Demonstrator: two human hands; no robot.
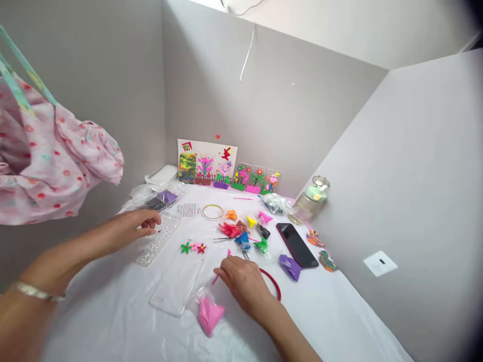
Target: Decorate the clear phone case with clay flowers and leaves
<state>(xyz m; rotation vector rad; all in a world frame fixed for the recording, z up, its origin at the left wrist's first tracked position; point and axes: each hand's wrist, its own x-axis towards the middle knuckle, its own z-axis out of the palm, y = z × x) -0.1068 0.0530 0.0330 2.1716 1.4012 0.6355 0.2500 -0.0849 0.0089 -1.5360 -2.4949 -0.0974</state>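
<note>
The person is wearing a thin, shiny metal bangle [37,291] around the arm behind the left hand [132,229], and bare forearms are showing behind both that hand and the right hand [245,284].

The pale pink cloth [49,151] bears red flowers, and the clear phone case [156,241] white lacework.

Location: my small craft booth. Landmark: white-sheeted table [94,322]. Behind it, clay-decorated display panels [207,162]; on it, bagged modelling clay [210,314]; around it, grey partition walls [275,110]; left of it, floral pink cloth [45,146].
</note>
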